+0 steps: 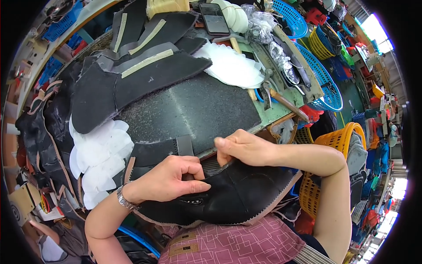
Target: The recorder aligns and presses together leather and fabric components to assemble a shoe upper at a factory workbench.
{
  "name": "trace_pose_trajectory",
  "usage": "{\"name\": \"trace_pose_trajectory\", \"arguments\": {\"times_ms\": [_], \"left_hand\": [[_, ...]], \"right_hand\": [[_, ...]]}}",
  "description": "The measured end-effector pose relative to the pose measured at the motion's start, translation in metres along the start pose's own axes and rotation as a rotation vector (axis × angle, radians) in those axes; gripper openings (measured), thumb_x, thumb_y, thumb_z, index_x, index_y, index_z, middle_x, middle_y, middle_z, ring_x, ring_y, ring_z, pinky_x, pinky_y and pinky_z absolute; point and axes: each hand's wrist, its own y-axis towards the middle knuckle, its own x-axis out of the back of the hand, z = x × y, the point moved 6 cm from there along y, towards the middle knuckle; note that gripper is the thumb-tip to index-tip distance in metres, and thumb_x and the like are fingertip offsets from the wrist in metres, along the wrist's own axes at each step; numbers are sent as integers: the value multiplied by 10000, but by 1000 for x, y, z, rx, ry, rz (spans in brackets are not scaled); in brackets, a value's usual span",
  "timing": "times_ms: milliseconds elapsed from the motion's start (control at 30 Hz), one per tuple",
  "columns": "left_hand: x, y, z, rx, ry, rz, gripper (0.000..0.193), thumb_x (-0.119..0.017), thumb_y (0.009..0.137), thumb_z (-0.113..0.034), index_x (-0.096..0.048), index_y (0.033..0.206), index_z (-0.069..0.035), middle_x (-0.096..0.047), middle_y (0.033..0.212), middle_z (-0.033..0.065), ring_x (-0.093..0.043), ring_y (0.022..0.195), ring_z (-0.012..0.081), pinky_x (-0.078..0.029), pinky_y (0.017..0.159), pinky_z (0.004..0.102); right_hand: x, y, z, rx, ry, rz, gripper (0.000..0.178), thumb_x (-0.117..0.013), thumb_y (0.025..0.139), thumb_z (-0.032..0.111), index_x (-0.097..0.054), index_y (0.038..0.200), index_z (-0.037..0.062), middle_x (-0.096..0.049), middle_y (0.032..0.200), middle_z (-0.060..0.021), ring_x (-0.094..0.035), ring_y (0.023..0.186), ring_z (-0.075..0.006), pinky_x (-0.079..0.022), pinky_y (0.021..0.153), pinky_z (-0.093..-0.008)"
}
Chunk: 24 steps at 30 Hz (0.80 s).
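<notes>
A black leather shoe upper with a pinkish zigzag-cut edge lies across my lap, against the table's near edge. Its top edge is pinched between the thumb and fingers of my left hand. Close by on the right, my right hand is closed on the same edge, its fingertips partly hidden. A small shiny metal trim shows on the leather below my left hand. Just beyond, dark pieces with a grey strip lie at the table edge.
Black fleecy pieces with pale tape strips lie on the dark work board. White cut pieces are stacked at left and at the back. A hammer and phone lie farther off. A yellow basket stands right.
</notes>
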Motion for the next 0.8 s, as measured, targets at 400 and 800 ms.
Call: {"name": "trace_pose_trajectory", "arguments": {"times_ms": [400,800], "left_hand": [[20,-10,-3,11,502,163,357,-639,807,-375,-654,786,-18,-545,836,107,-572,770,289,-446,671,356],[20,-29,-9,-81,524,-49,371,-656,794,-390,-617,659,-47,-485,634,64,-529,576,266,-389,511,360]], "right_hand": [[-14,-10,34,106,-470,208,309,-664,779,268,-631,894,-17,-579,648,-172,-557,575,-208,-435,570,-344],[-19,-5,45,268,-711,163,294,-684,773,310,-649,817,22,-579,612,-152,-572,553,-291,-433,529,-376]]}}
